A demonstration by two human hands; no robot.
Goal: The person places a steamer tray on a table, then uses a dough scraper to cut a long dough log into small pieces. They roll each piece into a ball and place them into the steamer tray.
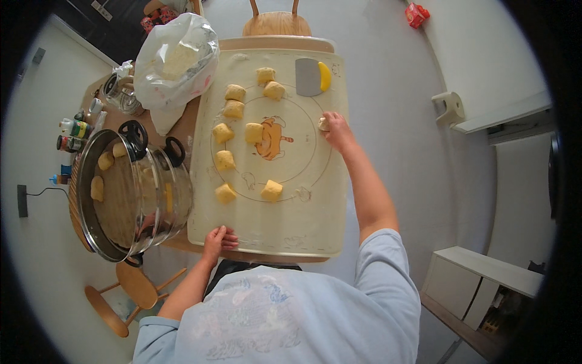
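My right hand [336, 132] is at the right side of a pale kneading mat [291, 227], its fingers closed around a small whitish lump that looks like dough [323, 124]. Near the mat's front left corner, my left hand [220, 241] rests with its fingers apart and holds nothing. Several yellowish dough pieces stand on the mat, one of them [253, 133] beside the printed animal in the middle, another [272, 190] nearer to me. A dough scraper with a yellow handle [309, 77] lies at the far right of the mat.
Left of the mat, a large steamer pot [86, 218] with clear walls holds several dough pieces. A plastic bag with flour-like powder [179, 59], a glass jug [122, 95] and bottles [75, 127] stand behind it. Wooden chairs [277, 25] are beyond the table and at lower left.
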